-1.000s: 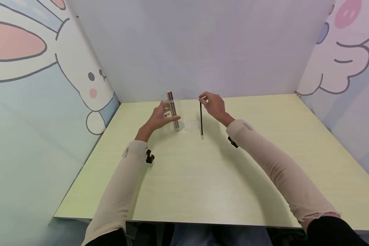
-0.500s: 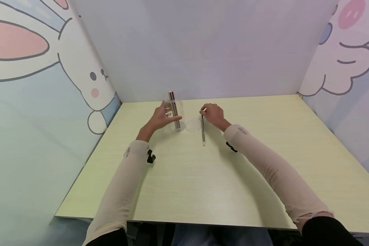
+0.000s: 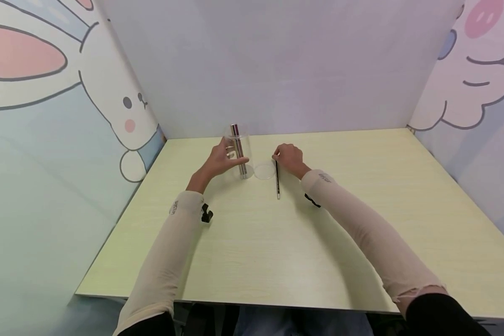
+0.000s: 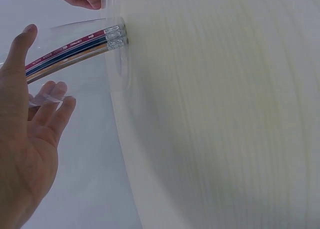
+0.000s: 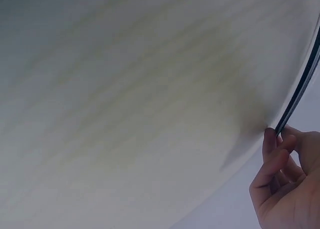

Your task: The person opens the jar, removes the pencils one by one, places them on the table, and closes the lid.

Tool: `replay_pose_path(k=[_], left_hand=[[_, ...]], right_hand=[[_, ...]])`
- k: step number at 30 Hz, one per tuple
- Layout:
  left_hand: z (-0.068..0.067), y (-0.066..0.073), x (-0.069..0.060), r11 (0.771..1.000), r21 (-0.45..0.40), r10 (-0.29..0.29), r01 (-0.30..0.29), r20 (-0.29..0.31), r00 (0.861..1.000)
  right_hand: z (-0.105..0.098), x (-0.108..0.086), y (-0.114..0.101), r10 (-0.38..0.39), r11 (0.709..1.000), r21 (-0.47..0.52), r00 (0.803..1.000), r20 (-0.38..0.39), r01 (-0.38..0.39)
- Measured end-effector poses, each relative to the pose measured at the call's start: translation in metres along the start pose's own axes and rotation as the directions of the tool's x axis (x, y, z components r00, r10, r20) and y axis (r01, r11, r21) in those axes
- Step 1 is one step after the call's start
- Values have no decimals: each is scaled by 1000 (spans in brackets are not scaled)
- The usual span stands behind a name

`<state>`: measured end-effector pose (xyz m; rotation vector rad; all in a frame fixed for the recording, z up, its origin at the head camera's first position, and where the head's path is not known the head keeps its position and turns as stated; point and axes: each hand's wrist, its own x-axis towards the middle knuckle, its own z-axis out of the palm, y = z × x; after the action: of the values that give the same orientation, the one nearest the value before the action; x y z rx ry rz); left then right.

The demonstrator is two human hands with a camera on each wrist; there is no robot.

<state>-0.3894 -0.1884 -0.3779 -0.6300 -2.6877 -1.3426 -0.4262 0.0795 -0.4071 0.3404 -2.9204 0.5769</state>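
Observation:
My left hand (image 3: 218, 161) holds a clear, see-through pencil holder (image 4: 97, 81) standing near the table's back edge. Inside it lean several pencils (image 4: 75, 51), red, dark blue and orange-gold, their metal ferrules down at the base. In the head view their upper ends stick out above the holder's rim. To the right, my right hand (image 3: 290, 158) pinches one end of a dark pencil (image 3: 277, 181) between thumb and fingertips. The pencil's other end points toward the table's front; whether it lies fully on the table I cannot tell. Its held tip is partly hidden by the fingers.
A clear round disc (image 3: 264, 171), perhaps a lid, lies on the table between the holder and the dark pencil. The pale wooden table (image 3: 252, 252) meets a plain wall (image 3: 277, 70) just behind the hands. Side walls carry cartoon drawings.
My right hand has come down and toward me, with the pencil in its fingers. The pencil's far end has moved nearer the table's front. My left hand and the holder stay in place.

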Motion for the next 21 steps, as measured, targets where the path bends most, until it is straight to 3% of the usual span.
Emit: replay_pose_path(k=[21], left_hand=[[2, 1, 1, 1000, 5, 12, -12, 1, 1000]], right_hand=[[5, 2, 1, -7, 1000, 12, 1000, 2, 7]])
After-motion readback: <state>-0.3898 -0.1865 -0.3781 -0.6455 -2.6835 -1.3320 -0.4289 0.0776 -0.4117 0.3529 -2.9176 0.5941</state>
